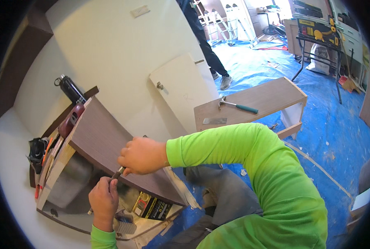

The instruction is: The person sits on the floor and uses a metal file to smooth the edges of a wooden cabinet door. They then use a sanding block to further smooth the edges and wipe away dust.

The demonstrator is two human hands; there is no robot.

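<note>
My left hand (103, 201) is closed around a slim rod-like tool (116, 174), whose dark shaft and silvery end rise toward my other hand. Its pale lower tip pokes out below my fingers. My right hand (142, 155) is closed just above, its thumb close to the silvery end; what it grips is mostly hidden, with a small dark end showing behind the knuckles. Both hands are at the front edge of a brown wood-grain cabinet panel (100, 128). Beneath the panel, a yellow-and-black box (152, 206) stands in the opened cabinet.
A claw hammer (245, 108) and a flat metal plate (214, 120) lie on a wooden cabinet piece (272, 93) ahead. A white door panel (185, 89) leans on the wall. A black bottle (71, 89) stands left. Another person's legs (212, 56) are on blue sheeting (334, 137).
</note>
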